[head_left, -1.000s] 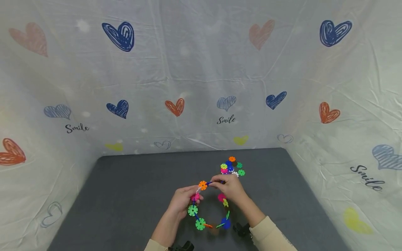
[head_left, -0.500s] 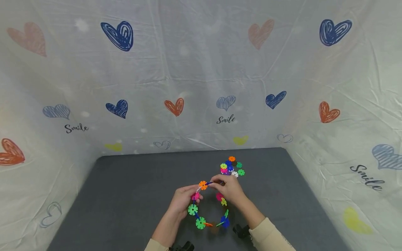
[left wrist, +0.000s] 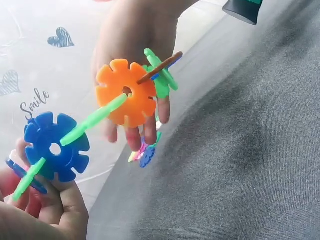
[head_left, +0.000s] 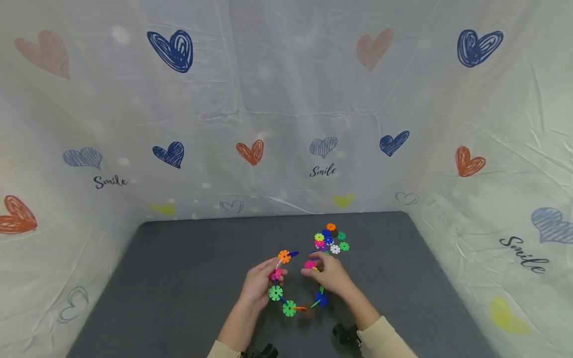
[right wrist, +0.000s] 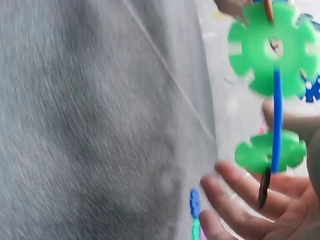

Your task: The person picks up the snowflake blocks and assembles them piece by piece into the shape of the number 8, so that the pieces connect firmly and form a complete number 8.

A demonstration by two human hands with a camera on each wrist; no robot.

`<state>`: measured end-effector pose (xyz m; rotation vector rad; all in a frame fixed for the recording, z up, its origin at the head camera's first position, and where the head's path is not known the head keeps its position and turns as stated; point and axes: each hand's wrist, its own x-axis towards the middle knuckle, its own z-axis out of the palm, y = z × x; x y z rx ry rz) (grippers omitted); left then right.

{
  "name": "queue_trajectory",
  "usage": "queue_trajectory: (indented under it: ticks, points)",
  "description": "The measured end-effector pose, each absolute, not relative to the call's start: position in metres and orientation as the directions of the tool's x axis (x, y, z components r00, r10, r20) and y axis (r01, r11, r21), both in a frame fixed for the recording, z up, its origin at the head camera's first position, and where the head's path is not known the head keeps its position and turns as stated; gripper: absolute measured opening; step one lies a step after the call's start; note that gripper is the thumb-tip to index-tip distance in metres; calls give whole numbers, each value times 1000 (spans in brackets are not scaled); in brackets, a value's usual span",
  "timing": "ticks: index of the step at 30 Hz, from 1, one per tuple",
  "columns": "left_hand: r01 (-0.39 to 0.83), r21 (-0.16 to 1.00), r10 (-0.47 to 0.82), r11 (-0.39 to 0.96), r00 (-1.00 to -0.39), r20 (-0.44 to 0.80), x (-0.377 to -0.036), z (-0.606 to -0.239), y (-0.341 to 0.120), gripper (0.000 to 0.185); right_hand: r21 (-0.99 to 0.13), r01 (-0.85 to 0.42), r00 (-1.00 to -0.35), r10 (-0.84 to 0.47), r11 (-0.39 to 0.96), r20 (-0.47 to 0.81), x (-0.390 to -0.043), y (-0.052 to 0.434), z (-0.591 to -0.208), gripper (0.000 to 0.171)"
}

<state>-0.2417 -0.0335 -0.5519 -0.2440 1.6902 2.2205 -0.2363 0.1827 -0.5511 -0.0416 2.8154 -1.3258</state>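
1. Above the near middle of the dark grey surface (head_left: pixel 188 278), both hands hold a chain of snowflake discs (head_left: pixel 291 298), bent into an open loop.
2. The left hand (head_left: pixel 258 284) has its grip curled round the chain's left end, at the pink disc below the orange disc (head_left: pixel 284 256).
3. The right hand (head_left: pixel 330 274) pinches the right end at another pink disc (head_left: pixel 310 264); a gap separates the two ends.
4. A pile of loose discs (head_left: pixel 332 237) lies on the surface just beyond the right hand.
5. White cloth with hearts (head_left: pixel 286 114) hangs behind.
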Motion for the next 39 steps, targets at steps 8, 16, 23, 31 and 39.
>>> queue_trajectory:
  ticks: [8,16,23,31,39]
  points:
    - [-373,888,197,-269,-924,-328,-240,-550,-31,51,-793,-128,-981,43,596,190,-234,176,-549,34]
    - [-354,923,269,-149,-913,-307,-240,-545,-29,57,-741,-297,-937,-33,603,348,-231,171,-539,38]
    - [-308,951,185,-11,-936,-300,-243,-543,-26,51,-688,-355,-911,-71,632,406,-231,168,-538,39]
    - [-322,947,142,-12,-938,-317,-241,-541,-27,50,-682,-392,-901,-108,617,420,-230,169,-540,39]
    - [-317,949,149,10,-937,-315,-238,-543,-27,47,-682,-401,-905,-149,612,399,-228,170,-538,39]
